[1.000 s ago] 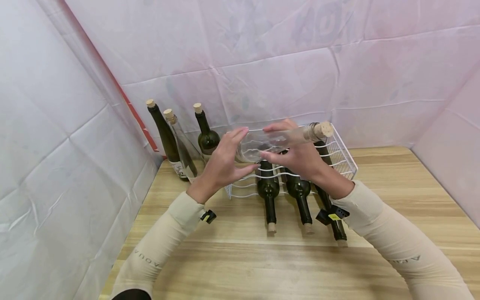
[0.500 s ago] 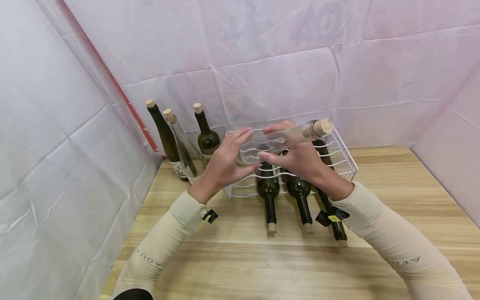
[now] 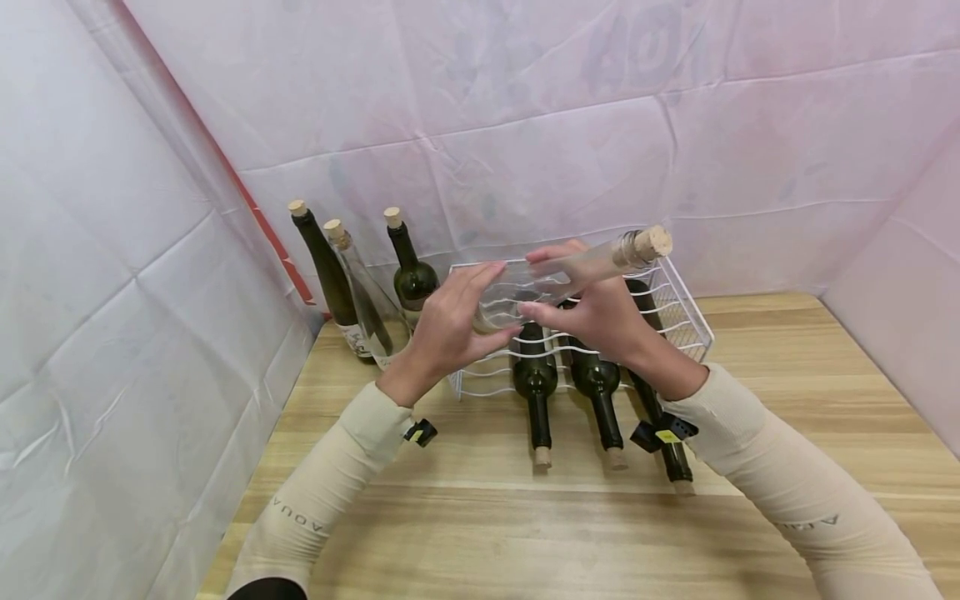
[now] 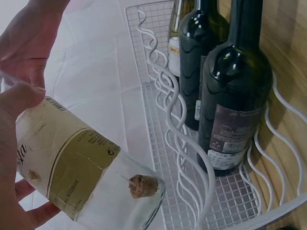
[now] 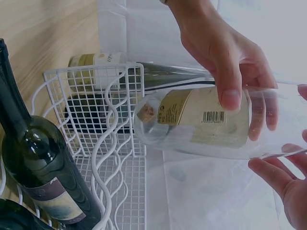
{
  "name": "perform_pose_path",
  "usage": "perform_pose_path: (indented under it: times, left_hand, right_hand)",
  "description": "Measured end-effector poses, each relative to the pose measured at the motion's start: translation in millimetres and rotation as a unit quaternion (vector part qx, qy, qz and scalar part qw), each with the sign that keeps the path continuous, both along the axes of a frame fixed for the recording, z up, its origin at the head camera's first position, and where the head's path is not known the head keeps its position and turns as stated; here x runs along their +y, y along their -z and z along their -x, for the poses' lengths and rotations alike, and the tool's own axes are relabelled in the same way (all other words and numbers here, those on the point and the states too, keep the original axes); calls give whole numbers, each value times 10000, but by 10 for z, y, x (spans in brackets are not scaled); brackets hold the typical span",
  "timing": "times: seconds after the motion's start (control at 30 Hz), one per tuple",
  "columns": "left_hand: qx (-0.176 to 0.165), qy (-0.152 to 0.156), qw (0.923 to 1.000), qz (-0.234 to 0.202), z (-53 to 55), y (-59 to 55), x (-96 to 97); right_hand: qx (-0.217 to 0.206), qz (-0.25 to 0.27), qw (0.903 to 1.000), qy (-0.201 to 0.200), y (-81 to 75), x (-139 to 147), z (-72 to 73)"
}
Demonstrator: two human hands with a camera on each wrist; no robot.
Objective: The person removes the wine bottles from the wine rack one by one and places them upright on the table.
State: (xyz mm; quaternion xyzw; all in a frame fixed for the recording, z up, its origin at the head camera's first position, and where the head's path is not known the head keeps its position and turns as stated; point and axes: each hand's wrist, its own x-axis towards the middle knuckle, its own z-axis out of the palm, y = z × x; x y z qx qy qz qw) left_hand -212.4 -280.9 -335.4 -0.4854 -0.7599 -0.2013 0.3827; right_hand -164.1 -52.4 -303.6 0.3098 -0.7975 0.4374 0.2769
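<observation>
A clear glass wine bottle (image 3: 551, 287) is held above a white wire rack (image 3: 688, 304), its cork stopper (image 3: 654, 242) pointing up and right in the head view. My left hand (image 3: 450, 312) grips the base end, fingers and thumb around the glass. Nearer the neck, my right hand (image 3: 600, 308) holds the body between thumb and fingers. The left wrist view shows a cream and gold label (image 4: 72, 167) and a cork piece (image 4: 143, 186) inside the bottle's bottom. Three dark wine bottles, such as this one (image 3: 535, 379), lie in the rack, necks toward me.
Left of the rack stand three corked bottles: a tall green one (image 3: 330, 271), a clear one (image 3: 367, 296) and a shorter dark green one (image 3: 415, 279). A wooden table (image 3: 480, 533) carries everything. White cloth walls (image 3: 540, 167) close off the back and sides.
The held bottle's neck and cork have tilted upward a little. My hands stay nearly where they were, and the rack and other bottles have not moved.
</observation>
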Motion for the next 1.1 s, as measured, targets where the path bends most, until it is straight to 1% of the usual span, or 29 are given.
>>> perform_pose_path:
  times: [0.17,0.37,0.53,0.7,0.87,1.0,1.1]
  left_hand:
    - [-19,-66,10000,12,-19,-25,-32]
    - [-22,-38,10000,-54,-22,-47,-53]
    - [-26,-46,10000,-55,-35,-50,-64]
    - [-24,-55,9999,-83,-45,-58,-86]
    - [-189,-70,9997,-136,-66,-63,-116]
    - [-321,-91,9991,-243,-86,-63,-141]
    - [-322,-126,9990,-288,-105,-59,-158]
  right_hand:
    - [30,17,9999,-105,-13,-16,-11]
    - [-202,302,9982,-470,-26,-36,-20]
    - [-294,348,9974,-566,-27,-39,-24]
    - [-256,362,9966,-697,-28,-40,-22]
    - [-146,352,9964,-757,-12,-33,-30]
    - [-215,622,9926,-1023,9,-36,-41]
    - [-311,771,9895,-1182,18,-43,-45]
